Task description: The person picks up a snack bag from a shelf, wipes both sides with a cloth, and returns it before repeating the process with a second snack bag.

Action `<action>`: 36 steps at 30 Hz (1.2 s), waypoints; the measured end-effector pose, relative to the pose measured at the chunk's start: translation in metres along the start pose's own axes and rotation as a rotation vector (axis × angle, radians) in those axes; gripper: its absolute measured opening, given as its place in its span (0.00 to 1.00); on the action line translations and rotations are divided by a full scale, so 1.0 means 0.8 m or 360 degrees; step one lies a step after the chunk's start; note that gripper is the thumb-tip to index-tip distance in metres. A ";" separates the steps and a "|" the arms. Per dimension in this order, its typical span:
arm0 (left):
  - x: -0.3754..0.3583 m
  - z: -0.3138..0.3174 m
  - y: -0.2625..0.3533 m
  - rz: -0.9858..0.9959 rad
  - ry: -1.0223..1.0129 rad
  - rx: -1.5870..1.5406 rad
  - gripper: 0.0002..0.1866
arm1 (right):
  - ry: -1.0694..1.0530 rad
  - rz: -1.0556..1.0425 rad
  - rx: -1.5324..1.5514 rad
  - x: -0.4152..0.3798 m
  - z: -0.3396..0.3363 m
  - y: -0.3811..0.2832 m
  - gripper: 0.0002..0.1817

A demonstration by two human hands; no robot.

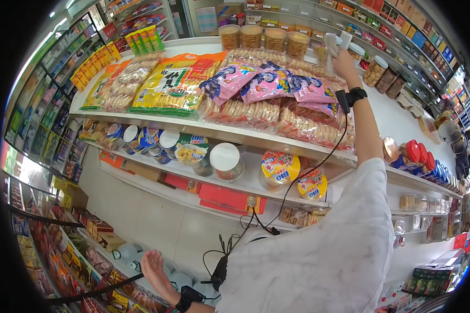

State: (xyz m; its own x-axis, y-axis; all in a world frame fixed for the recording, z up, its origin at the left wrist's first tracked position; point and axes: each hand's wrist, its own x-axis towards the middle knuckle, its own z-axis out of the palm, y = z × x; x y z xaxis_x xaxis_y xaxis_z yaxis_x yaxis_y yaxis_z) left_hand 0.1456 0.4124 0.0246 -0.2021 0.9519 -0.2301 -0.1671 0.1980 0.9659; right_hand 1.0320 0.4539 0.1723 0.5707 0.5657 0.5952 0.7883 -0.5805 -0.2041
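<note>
My right hand (343, 63) reaches over the far edge of the top shelf, its fingers around a crumpled white cloth (331, 43). Near it stand clear jars of round biscuits (297, 45) and a lidded jar (375, 70). Pink snack bags (310, 88) lie on wrapped biscuits (256, 111) below my right forearm. My left hand (153, 265) hangs low at the left, holding nothing, its fingers apart, above large clear bottles (178, 279).
A large yellow bag (173, 81) lies on the display shelf (219, 128). Instant noodle tubs (280, 167) stand one level down. Red-lidded jars (412, 151) are at the right. A black cable (326, 156) hangs from my right wrist. Stocked racks (52, 99) line the left.
</note>
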 end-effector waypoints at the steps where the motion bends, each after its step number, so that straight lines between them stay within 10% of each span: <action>1: -0.002 -0.007 -0.001 0.0009 -0.0014 -0.0014 0.18 | 0.0144 -0.0090 0.0065 0.001 -0.014 -0.015 0.19; 7: -0.039 -0.058 -0.007 0.0016 0.0094 -0.0109 0.18 | 0.0101 -0.0346 0.0394 -0.087 -0.113 -0.163 0.22; 10: -0.060 -0.103 -0.020 0.0005 0.0140 -0.0188 0.18 | -0.0358 -0.0253 0.0233 -0.126 -0.082 -0.195 0.23; 13: -0.087 -0.147 -0.030 0.0001 0.0178 -0.0263 0.18 | -0.0103 -0.0691 0.0107 -0.177 -0.033 -0.216 0.22; 16: -0.112 -0.186 -0.043 0.0012 0.0207 -0.0363 0.16 | -0.0218 -0.0424 0.0818 -0.283 -0.120 -0.354 0.19; 23: -0.178 -0.196 -0.023 0.0013 0.0012 -0.0389 0.15 | -0.1778 -0.0170 0.2134 -0.541 -0.211 -0.593 0.28; 30: -0.211 -0.174 -0.008 0.0273 0.0037 -0.0291 0.19 | -0.2910 -0.0880 0.1912 -0.719 -0.233 -0.717 0.17; 36: -0.220 -0.201 -0.016 0.0238 0.0629 -0.0282 0.10 | -0.2954 -0.1151 0.2154 -0.751 -0.211 -0.757 0.13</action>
State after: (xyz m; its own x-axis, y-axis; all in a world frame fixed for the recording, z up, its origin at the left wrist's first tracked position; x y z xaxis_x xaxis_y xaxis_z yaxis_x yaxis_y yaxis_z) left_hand 0.0283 0.2049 0.0334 -0.5835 0.7980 -0.1510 -0.2640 -0.0105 0.9645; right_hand 0.1732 0.3668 0.0697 -0.8124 0.5758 -0.0916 0.0935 -0.0264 -0.9953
